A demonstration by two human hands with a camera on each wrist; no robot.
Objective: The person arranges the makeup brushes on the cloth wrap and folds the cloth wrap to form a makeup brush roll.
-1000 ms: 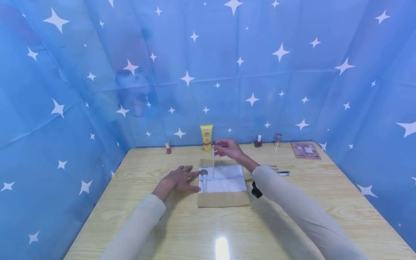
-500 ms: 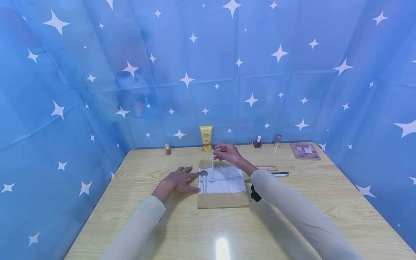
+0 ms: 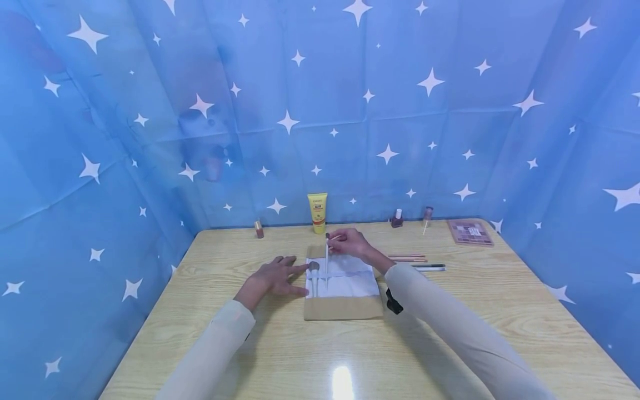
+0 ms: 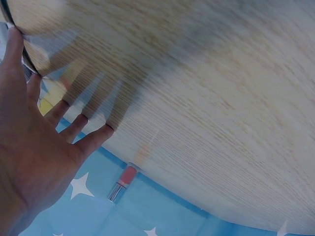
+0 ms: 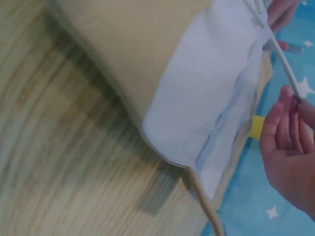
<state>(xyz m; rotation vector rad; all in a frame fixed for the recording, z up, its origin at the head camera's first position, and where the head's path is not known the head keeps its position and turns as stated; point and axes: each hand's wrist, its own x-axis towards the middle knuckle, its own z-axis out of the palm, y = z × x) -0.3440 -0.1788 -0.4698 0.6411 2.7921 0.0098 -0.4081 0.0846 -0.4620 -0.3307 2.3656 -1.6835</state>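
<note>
My right hand [image 3: 348, 243] pinches a slim brush [image 3: 326, 264] near its dark upper tip; the pale handle runs down from my fingertips over the pouch's [image 3: 344, 308] white lining. Left of that grip a fuller brush [image 3: 314, 270] lies in the pouch, just beside my left hand [image 3: 274, 276], its fingers spread loose at the pouch's edge. Beyond my pinch stands a yellow tube [image 3: 318, 213]. Below is a pale wood-grain table [image 3: 200, 328]; behind hangs a blue curtain [image 3: 330, 94] with white stars.
</note>
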